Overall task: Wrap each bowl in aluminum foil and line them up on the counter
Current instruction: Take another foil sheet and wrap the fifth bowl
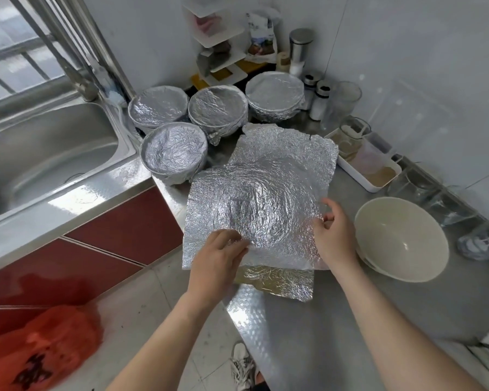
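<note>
On the steel tabletop (350,320), right of the sink (48,153), both hands hold a creased foil sheet (260,204) over a loose foil stack (280,280). The left hand (220,255) grips the near edge, its fingers curled onto the upper face of the sheet. The right hand (333,238) pinches the right edge between thumb and fingers. The sheet carries a round, bowl-shaped impression at its middle.

Wrapped bowls (218,108) stand close together at the far left of the tabletop, three in a row near the wall. A fourth wrapped bowl (174,150) stands in front of that row, near the far left corner of the sheet. One bare bowl (401,238) stands open side up just beside the right hand, apart from the foil. A second rim shows under it; whether that is another bowl cannot be told.

Step in hand, as judged: one sheet is being taken off the stack for the bare bowl. Four bowls are finished and at least one is left, so the task appears well advanced.

The next move calls for:
- bringing the sheet and the bare bowl together, with the impression centred on the bowl;
- folding the loose margins round the rim and pressing them down evenly;
- light handling, since thin foil is likely to tear at its creases;
- setting the wrapped bowl in line with the others.
</note>
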